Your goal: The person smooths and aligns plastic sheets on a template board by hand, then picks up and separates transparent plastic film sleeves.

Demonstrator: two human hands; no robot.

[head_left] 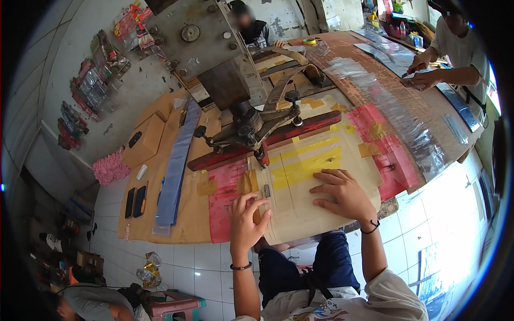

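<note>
My right hand (345, 196) lies on a beige sheet (300, 214) with its fingers spread. Yellow tape strips (308, 163) cross that sheet above my fingertips. At the sheet's left edge is my left hand (249, 220), fingers apart and slightly bent, touching the surface. A small grey strip (267, 190) lies just beyond those fingertips. Over the sheet stands a press head (249, 125) with a long red bar (294, 132), its lower point close to the sheet. Red plastic film (227, 187) shows left of the sheet, held by brown tape (248, 182).
Blue-grey plastic strips (179, 166), a cardboard box (143, 140) and dark handheld items (140, 201) lie left. A co-worker's hands (425, 72) are at the right of the brown table (369, 67). Another person (251, 29) sits behind the press. A stool (176, 307) stands lower left.
</note>
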